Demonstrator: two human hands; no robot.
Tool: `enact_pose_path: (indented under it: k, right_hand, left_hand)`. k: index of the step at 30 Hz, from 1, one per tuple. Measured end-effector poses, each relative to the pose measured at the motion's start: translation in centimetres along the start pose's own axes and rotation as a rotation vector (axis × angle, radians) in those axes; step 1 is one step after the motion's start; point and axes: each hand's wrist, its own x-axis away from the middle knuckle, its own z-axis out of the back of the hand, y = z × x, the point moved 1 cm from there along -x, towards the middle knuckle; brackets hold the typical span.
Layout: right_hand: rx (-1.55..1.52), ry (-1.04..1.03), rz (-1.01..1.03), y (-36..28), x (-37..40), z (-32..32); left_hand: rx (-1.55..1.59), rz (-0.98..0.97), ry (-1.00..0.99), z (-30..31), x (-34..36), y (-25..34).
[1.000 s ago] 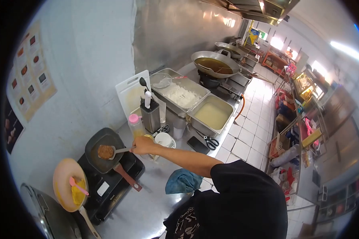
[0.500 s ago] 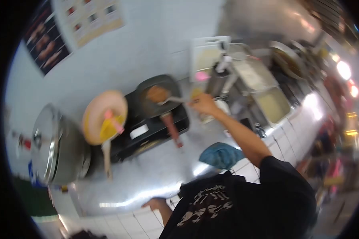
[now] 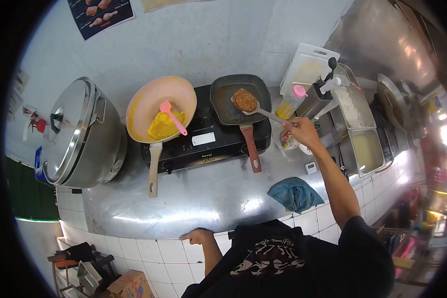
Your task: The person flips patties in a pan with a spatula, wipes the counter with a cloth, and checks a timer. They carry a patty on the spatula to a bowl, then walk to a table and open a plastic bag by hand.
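My right hand grips the handle of a metal serving spoon. A mound of brown minced food sits at the spoon's head, over the dark square pan with a red handle. That pan stands on the right side of a black gas stove. My left hand rests at the front edge of the steel counter, fingers loosely extended and nothing in them. Left of the square pan is a pale round pan holding yellow food and a pink spatula.
A big lidded steel pot stands at the left. On the counter, a blue cloth lies near the front edge. A pink-capped bottle, a white cutting board and metal trays are at the right.
My right hand keeps hold of the serving spoon, and its head now overlaps the brown food higher over the pan. The camera view has shifted and become sharper. My left hand stays at the counter edge.
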Motion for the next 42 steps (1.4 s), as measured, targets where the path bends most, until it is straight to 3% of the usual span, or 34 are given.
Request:
enact_pose_path:
  k: [5,8,12,15,17,18,20,23,26,28,31,35,42]
  right_hand:
    - [0.047,0.131,0.096,-0.1,3.4,2.7]
    - [0.059,0.115,-0.047,-0.1,7.2,5.1]
    - [0.075,0.211,-0.007,-0.4,14.5,8.2]
    - [0.029,0.258,-0.131,1.4,20.8,9.7]
    - [-0.023,0.276,-0.247,2.5,25.8,10.3]
    - [-0.038,0.301,-0.283,2.8,28.3,10.6]
    - [-0.07,0.327,-0.347,3.2,33.7,10.9]
    - [-0.065,0.388,-0.478,4.8,42.3,10.6]
    - [-0.067,0.46,-0.589,6.9,51.3,9.4]
    - [-0.108,0.481,-0.692,7.9,57.5,8.2]
    - [-0.142,0.605,-0.721,9.8,66.7,5.1]
    - [-0.17,0.715,-0.906,10.1,78.1,1.8]
    - [-0.217,0.879,-1.231,11.2,91.3,-1.7]
  left_hand:
    - [0.009,0.112,0.159,-0.7,-0.4,0.0]
    - [0.144,0.199,0.262,-0.8,-0.7,0.0]
    - [0.347,0.277,0.293,-1.0,-1.4,-0.7]
    - [0.761,0.303,0.246,-0.9,-2.6,-1.4]
    - [1.481,0.366,0.259,-1.1,-3.5,-1.5]
    - [1.783,0.427,0.268,-1.3,-3.8,-1.5]
    - [2.067,0.539,0.243,-1.7,-4.6,-1.3]
    - [2.244,0.773,0.183,-3.0,-7.9,-0.8]
    - [2.463,1.026,0.174,0.9,-1.8,-0.7]
    - [2.438,1.347,0.329,0.7,-4.9,0.3]
    - [2.539,1.552,0.66,1.9,-6.8,1.5]
    - [2.639,1.558,0.931,3.0,-8.7,0.8]
    - [2.873,1.371,1.06,5.3,-7.7,-6.1]
